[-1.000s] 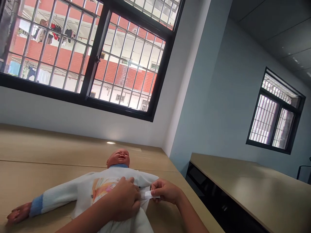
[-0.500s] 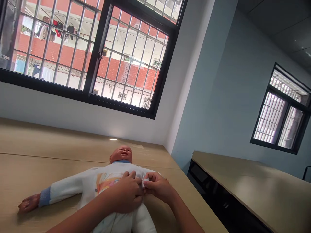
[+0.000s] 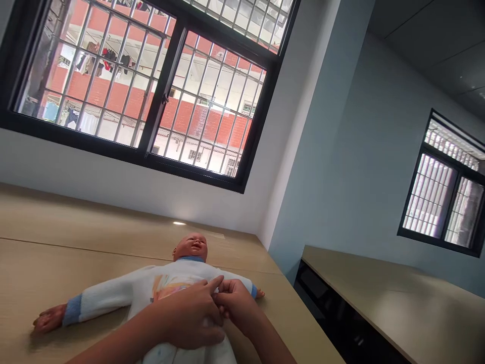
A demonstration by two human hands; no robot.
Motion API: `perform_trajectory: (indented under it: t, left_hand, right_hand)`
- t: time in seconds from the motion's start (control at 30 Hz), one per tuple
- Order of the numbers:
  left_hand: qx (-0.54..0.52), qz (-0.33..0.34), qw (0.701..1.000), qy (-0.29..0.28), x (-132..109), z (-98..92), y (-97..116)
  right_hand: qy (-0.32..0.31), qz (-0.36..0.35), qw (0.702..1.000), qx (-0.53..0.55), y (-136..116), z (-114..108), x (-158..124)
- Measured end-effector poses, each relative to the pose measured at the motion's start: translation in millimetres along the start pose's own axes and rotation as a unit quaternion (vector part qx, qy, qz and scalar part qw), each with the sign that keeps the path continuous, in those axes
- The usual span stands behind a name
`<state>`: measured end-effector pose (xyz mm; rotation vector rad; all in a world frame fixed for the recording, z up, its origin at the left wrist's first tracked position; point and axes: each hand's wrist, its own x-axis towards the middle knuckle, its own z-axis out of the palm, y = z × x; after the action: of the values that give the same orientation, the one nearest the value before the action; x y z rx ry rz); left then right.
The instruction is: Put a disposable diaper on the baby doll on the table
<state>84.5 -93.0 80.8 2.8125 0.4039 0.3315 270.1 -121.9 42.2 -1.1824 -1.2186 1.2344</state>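
Observation:
A baby doll (image 3: pixel 194 246) lies on its back on the table, its arms spread. It wears a white top (image 3: pixel 142 283) with blue collar and cuffs and a coloured print on the chest, partly covered by my hands. My left hand (image 3: pixel 197 313) rests over the doll's belly, index finger stretched towards my right hand and the other fingers curled. My right hand (image 3: pixel 237 306) pinches at the side of the top, thumb and fingers pressed together. The two hands touch at the fingertips. What lies between them is mostly hidden, apart from a sliver of white fabric.
The wooden table (image 3: pixel 45 263) runs up to the wall below a barred window (image 3: pixel 151 121). A second table (image 3: pixel 379 288) stands to the right beyond a dark gap. Farther right, another window (image 3: pixel 441 194) is set in the wall.
My hands have come closer together, and my left index finger now reaches over to my right fingers. The small white piece seen in my right fingers is mostly covered. The view has tilted up slightly.

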Motion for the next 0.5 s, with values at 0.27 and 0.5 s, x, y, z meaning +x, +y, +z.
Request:
perform_trajectory:
  t: [0.27, 0.5]
  left_hand:
    - [-0.021, 0.005, 1.000, -0.012, -3, -5.3, -2]
    - [-0.098, -0.089, 0.969, 0.210, -41, -53.4, -50]
  right_hand:
    - [0.010, 0.012, 0.999, 0.036, -2, 15, -7]
    - [0.107, -0.133, 0.977, -0.127, 26, 15, 7]
